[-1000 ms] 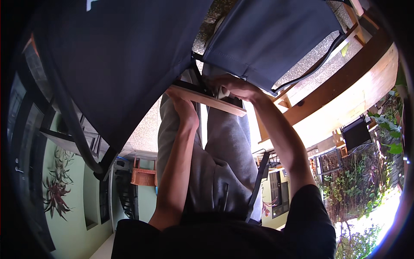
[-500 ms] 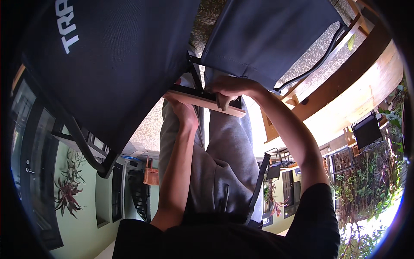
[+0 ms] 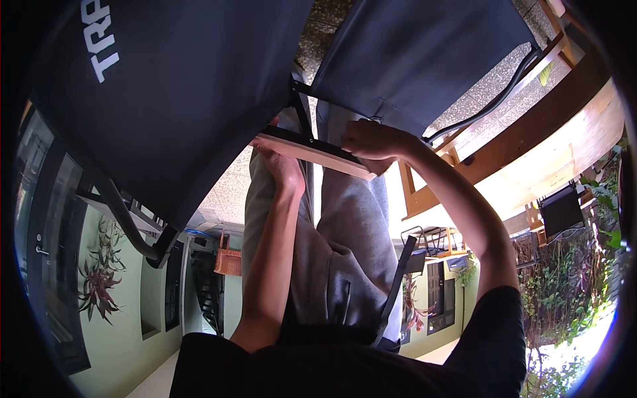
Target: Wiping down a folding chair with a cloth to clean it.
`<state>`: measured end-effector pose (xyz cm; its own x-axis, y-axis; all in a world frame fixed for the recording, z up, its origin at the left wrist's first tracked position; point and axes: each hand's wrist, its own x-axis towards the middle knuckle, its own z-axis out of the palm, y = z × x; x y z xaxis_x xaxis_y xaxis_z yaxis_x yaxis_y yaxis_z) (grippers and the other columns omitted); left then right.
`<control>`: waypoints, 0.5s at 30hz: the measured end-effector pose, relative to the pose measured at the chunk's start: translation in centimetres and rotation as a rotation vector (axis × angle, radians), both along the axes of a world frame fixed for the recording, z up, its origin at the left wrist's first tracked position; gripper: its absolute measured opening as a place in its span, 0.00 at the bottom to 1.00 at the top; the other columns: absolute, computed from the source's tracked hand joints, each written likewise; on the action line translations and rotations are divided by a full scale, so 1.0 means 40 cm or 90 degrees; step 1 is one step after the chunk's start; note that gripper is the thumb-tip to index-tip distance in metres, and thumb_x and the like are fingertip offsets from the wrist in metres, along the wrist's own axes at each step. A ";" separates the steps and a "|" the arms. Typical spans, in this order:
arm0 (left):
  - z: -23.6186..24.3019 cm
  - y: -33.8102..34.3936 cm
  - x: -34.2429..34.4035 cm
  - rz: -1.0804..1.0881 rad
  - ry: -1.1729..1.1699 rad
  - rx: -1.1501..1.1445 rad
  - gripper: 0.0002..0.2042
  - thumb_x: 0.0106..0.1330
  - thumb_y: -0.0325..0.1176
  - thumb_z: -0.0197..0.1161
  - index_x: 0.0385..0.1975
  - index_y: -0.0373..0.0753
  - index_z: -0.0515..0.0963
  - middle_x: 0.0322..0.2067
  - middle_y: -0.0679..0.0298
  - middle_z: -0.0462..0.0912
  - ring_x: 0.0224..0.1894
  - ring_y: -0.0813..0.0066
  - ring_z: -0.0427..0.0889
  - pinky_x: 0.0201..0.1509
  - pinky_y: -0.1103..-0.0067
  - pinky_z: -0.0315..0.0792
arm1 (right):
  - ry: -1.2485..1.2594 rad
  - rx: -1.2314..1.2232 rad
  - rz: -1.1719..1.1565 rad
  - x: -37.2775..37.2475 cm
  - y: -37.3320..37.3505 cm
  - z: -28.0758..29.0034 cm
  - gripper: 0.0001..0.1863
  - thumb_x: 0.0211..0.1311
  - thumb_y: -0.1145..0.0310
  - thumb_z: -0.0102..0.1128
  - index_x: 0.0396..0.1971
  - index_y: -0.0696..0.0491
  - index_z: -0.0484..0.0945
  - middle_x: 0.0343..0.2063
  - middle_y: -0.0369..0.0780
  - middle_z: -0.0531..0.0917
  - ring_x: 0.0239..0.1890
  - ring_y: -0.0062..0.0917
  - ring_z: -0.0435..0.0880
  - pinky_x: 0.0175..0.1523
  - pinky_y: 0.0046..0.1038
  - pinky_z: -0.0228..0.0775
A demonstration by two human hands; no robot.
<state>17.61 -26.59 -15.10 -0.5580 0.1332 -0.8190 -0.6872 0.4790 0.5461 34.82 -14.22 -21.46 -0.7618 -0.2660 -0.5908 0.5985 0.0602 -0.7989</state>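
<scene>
My left hand (image 3: 279,156) grips the left part of a light wooden bar (image 3: 325,160) that is fixed along a black metal frame (image 3: 302,109). My right hand (image 3: 368,142) is closed at the bar's right end, holding what looks like a small brownish cloth (image 3: 378,166), partly hidden by the fingers. Above both hands spread two dark fabric panels of folding furniture: a large one (image 3: 172,106) at left with pale lettering and a smaller one (image 3: 424,60) at right with a curved tube. My legs in grey trousers (image 3: 348,219) are behind the bar.
A curved wooden table (image 3: 531,152) stands close at my right. Farther off are a dark chair (image 3: 561,209), a wicker item (image 3: 229,259), glass doors (image 3: 56,219), pale green walls (image 3: 116,331) and hanging plants (image 3: 570,298). Speckled paving (image 3: 229,186) shows between the furniture.
My right hand has moved rightward along the wooden bar with the cloth, which is now more hidden beneath it. My left hand stays on the bar; the view has shifted slightly.
</scene>
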 end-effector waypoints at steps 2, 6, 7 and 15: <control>0.003 -0.002 -0.003 0.060 0.005 -0.008 0.35 0.75 0.65 0.34 0.72 0.44 0.52 0.70 0.60 0.60 0.72 0.68 0.57 0.77 0.67 0.49 | -0.192 -0.164 -0.030 -0.077 0.025 0.033 0.19 0.67 0.58 0.49 0.37 0.59 0.80 0.44 0.46 0.80 0.47 0.39 0.81 0.54 0.39 0.70; -0.004 -0.016 -0.004 0.021 -0.013 0.004 0.34 0.76 0.63 0.36 0.71 0.43 0.52 0.69 0.59 0.60 0.72 0.68 0.58 0.77 0.67 0.50 | -0.418 -0.366 -0.252 -0.155 0.011 0.021 0.19 0.66 0.59 0.49 0.36 0.60 0.82 0.33 0.48 0.82 0.44 0.42 0.81 0.52 0.40 0.69; -0.004 -0.013 0.001 0.040 -0.008 -0.003 0.34 0.76 0.62 0.38 0.71 0.43 0.52 0.69 0.59 0.61 0.72 0.68 0.58 0.77 0.67 0.50 | -0.417 -0.368 -0.251 -0.154 0.002 0.016 0.19 0.66 0.59 0.49 0.36 0.60 0.82 0.33 0.48 0.82 0.44 0.42 0.81 0.52 0.40 0.69; -0.007 -0.032 -0.012 0.031 0.003 0.020 0.32 0.77 0.60 0.35 0.71 0.43 0.51 0.68 0.60 0.61 0.71 0.69 0.59 0.77 0.67 0.50 | -0.287 -0.301 -0.176 -0.056 0.048 0.067 0.17 0.69 0.62 0.49 0.29 0.61 0.79 0.17 0.40 0.79 0.14 0.24 0.77 0.24 0.30 0.72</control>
